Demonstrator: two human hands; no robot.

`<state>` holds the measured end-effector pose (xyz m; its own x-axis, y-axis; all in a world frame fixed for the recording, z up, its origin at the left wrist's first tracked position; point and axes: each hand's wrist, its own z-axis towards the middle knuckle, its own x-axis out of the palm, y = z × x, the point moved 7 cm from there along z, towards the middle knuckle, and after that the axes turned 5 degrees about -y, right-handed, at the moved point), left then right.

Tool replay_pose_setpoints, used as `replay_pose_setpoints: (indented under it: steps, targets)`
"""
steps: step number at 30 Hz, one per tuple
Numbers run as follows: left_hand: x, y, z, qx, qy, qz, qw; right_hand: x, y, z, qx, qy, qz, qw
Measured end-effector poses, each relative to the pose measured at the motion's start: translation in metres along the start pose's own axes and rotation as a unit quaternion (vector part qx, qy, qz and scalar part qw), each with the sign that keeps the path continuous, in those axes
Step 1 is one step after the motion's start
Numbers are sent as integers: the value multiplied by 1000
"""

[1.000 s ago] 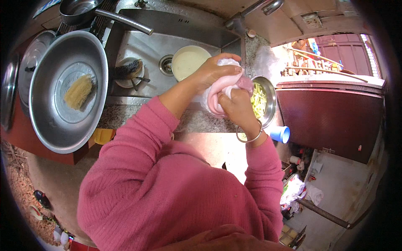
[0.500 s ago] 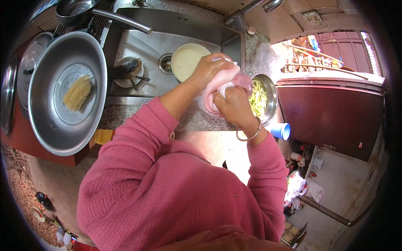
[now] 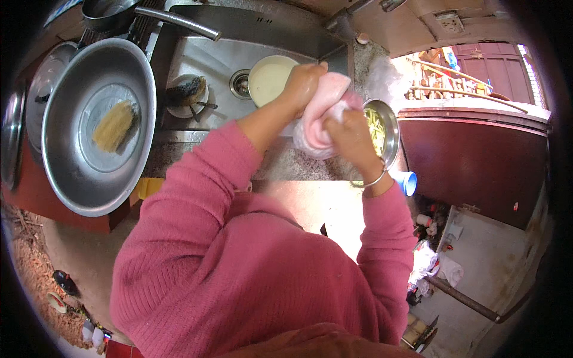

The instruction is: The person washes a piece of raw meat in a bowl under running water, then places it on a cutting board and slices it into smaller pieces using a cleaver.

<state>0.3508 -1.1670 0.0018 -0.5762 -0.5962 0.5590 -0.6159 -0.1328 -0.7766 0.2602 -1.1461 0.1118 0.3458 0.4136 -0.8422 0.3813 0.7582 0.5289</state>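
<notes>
Both of my hands work on a pink-and-white cloth [image 3: 322, 116], bunched up over the sink's front right corner. My left hand [image 3: 301, 88] is closed on its upper left side. My right hand [image 3: 352, 138] presses into its folds from the right, fingers curled and partly blurred. Whether the cloth is wrapped around something is hard to make out. Just left of it, in the sink, stands a round bowl [image 3: 251, 76] of pale, cloudy liquid. Close beside my right hand is a metal bowl [image 3: 392, 134] with pale green shreds in it.
A big metal basin [image 3: 57, 161] holding a tan fibrous block [image 3: 113, 126] stands at the left. In the sink [image 3: 209, 56] lies a small plate [image 3: 200, 104] with a dark scrubber [image 3: 186, 90]. A pan handle [image 3: 179, 22] juts over its rim. A blue cup [image 3: 407, 182] sits at right.
The cloth has turned in my hands, and a pink corner now stands up beside my left hand. My right hand has shifted slightly right and down. The whole view has moved a little.
</notes>
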Motion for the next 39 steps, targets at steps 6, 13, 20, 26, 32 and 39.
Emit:
replay_pose_setpoints:
  steps: [6,13,20,26,32,39]
  targets:
    - [-2,-63,27,245,-10,354,903,-51,-42,9,241,-146,407,869]
    - [-39,-116,36,76,156,132,976,-94,-40,30,202,-92,490,843]
    - [-126,-15,54,-73,42,858,506,-114,-58,17,229,-142,342,900]
    - [-31,-63,50,128,158,384,901,-91,-64,10,257,-89,336,902]
    - [96,-74,-51,325,378,363,787,-72,-41,19,198,7,264,944]
    - [64,-46,-33,86,379,463,797,-93,-42,13,220,-86,343,909]
